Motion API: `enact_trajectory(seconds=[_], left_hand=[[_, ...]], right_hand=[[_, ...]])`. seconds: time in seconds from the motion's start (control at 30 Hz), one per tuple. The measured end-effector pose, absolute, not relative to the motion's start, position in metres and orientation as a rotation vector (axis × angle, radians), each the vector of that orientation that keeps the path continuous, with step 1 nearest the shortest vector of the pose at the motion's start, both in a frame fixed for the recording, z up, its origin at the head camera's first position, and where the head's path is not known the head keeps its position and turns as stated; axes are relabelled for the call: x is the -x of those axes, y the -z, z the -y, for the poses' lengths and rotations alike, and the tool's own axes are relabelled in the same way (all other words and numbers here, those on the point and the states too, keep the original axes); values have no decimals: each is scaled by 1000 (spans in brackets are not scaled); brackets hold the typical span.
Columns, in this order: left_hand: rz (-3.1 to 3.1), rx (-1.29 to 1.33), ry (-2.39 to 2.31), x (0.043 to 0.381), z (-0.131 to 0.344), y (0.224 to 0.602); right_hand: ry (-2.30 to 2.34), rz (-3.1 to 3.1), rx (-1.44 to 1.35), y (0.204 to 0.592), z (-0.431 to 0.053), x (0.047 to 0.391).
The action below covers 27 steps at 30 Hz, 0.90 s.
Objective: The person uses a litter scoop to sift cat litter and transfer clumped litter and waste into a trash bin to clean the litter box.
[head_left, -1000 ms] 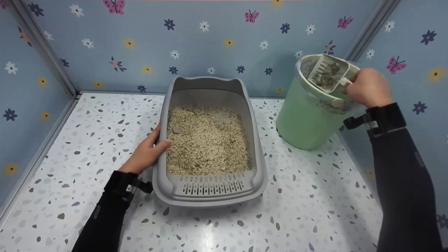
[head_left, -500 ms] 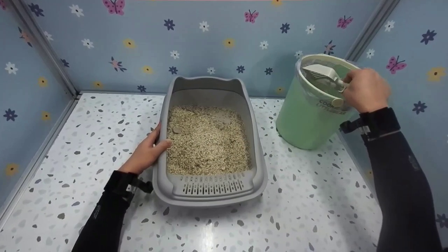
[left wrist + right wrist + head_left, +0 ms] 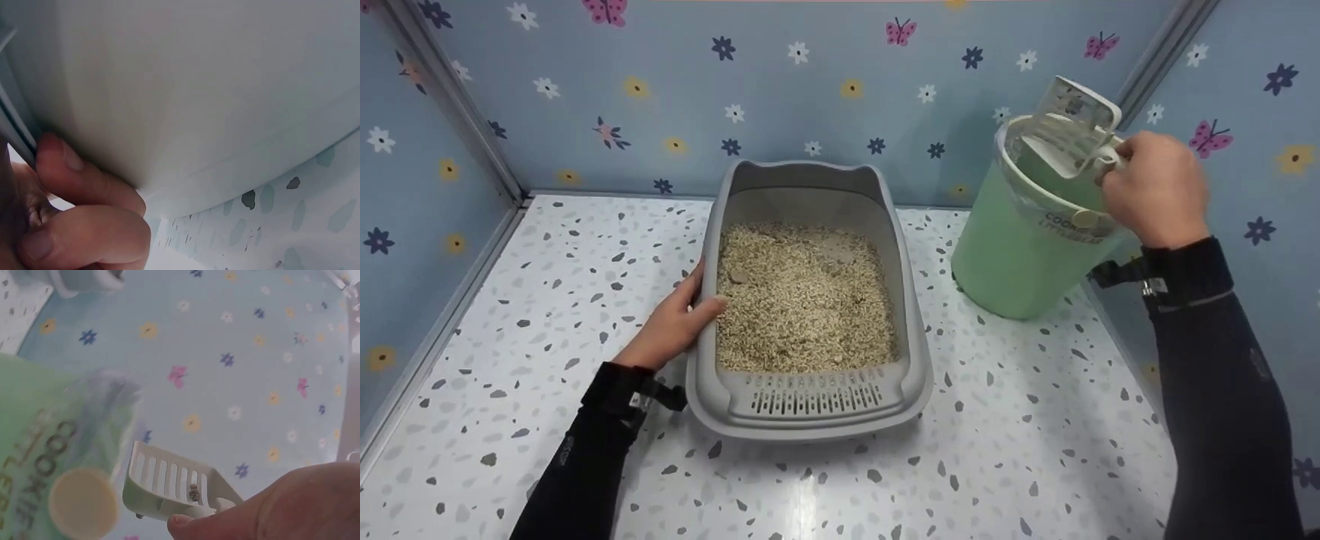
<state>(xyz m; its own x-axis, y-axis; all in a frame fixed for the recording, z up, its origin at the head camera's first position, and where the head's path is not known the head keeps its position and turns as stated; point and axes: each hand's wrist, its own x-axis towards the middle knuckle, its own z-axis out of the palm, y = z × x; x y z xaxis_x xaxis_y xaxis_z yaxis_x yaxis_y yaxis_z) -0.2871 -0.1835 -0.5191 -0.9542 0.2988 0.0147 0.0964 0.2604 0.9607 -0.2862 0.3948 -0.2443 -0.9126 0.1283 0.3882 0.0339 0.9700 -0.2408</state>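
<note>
A grey litter box [image 3: 810, 429] holds beige granular litter [image 3: 810, 300]. My left hand [image 3: 671, 326] grips its left rim, thumb over the edge; the left wrist view shows curled fingers [image 3: 95, 233] under the rim, against the outer wall. At the right, my right hand [image 3: 1159, 187] holds a pale slotted litter scoop [image 3: 1086, 105] by its handle, above the mouth of a green bin [image 3: 1020, 255]. Motion blurs the scoop in the head view. In the right wrist view, a small clump [image 3: 194, 493] clings to the slots of the scoop [image 3: 146, 495]. The inside of the bin is mostly hidden.
A clear plastic liner [image 3: 107, 399] folds over the bin's rim. Flowered blue panels [image 3: 810, 90] stand behind and at both sides, close to the bin on the right. The floor [image 3: 1020, 465] is white with grey specks.
The scoop was level with clumps in it, then turned over into the bin. Now it is raised and tilted, the load gone from it. My left hand and the litter box have stayed put.
</note>
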Motion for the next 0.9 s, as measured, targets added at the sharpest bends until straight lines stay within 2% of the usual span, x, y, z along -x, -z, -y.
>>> enact_trajectory(seconds=[0.27,0.47,0.63,0.9], left_hand=[[-2339,-337,-1764,286,185,518],[-2336,-349,-1766,286,184,518],[-2352,-407,-1772,287,184,518],[-2358,-382,-1772,287,183,519]], right_hand=[[-400,2746,-22,241,-335,265],[-385,2814,-258,255,-289,256],[-269,2900,-445,273,-255,262],[28,2984,-554,302,-210,282]])
